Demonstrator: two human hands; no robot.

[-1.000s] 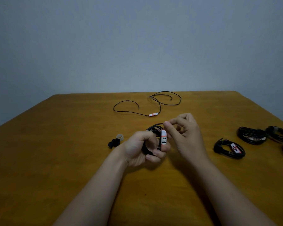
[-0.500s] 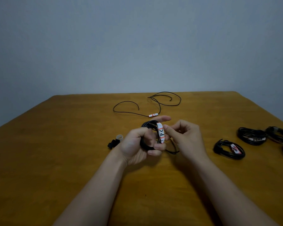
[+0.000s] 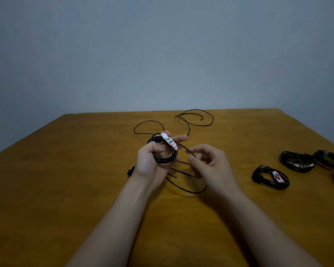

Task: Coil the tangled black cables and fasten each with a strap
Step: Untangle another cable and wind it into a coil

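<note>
While the left hand (image 3: 149, 162) clenches a coiled black cable (image 3: 163, 151) wrapped with a white lettered strap (image 3: 169, 141) above the brown wooden table (image 3: 66, 180), the right hand (image 3: 210, 164), just right of the coil, pinches its thin loose end (image 3: 187, 150). Three strapped black coils (image 3: 270, 177) lie well right of the held coil; an uncoiled black wire (image 3: 193, 118) lies beyond it.

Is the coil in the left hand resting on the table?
No: the left hand holds the coil raised above the table.

Black cable coil (image 3: 163, 158) in left hand (image 3: 149, 162), loose end pinched by right hand (image 3: 210, 164).
</note>
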